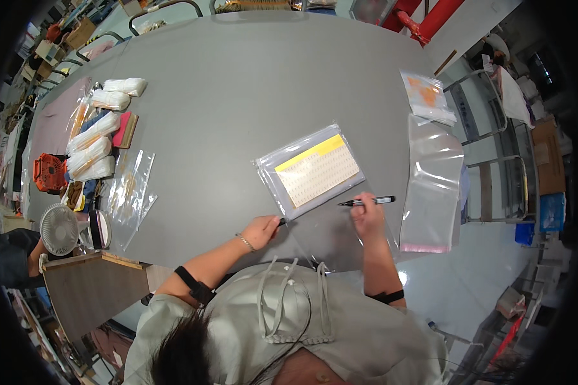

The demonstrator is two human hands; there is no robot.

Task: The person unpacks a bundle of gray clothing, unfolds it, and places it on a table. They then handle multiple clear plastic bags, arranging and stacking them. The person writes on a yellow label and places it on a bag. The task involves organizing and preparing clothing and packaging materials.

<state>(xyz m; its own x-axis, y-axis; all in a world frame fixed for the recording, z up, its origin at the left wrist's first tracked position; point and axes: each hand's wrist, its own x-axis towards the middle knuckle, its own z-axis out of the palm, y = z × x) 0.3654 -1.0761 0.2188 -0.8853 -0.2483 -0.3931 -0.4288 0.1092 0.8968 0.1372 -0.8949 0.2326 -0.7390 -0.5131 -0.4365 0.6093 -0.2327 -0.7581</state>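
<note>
My right hand (369, 220) grips a black marker pen (384, 199), its bare tip pointing left over the grey tabletop (212, 120). Pinched in my left hand (262, 232) is a small black marker cap (282, 222), beside the lower left corner of a clear plastic bag (269, 168). Inside or on top of that bag lies a pale sheet (320, 173) with a yellow band and rows of small print. Another clear plastic film (325, 240) spreads beneath my hands toward the table's front edge.
At right lie a stack of clear bags (431, 187) and a bag with orange print (426, 94). Bundled white bags (96, 137), a pink-covered pad (124, 130), an orange fan (49, 173) and a white fan (60, 230) stand left. A person's arm (34, 257) shows at far left.
</note>
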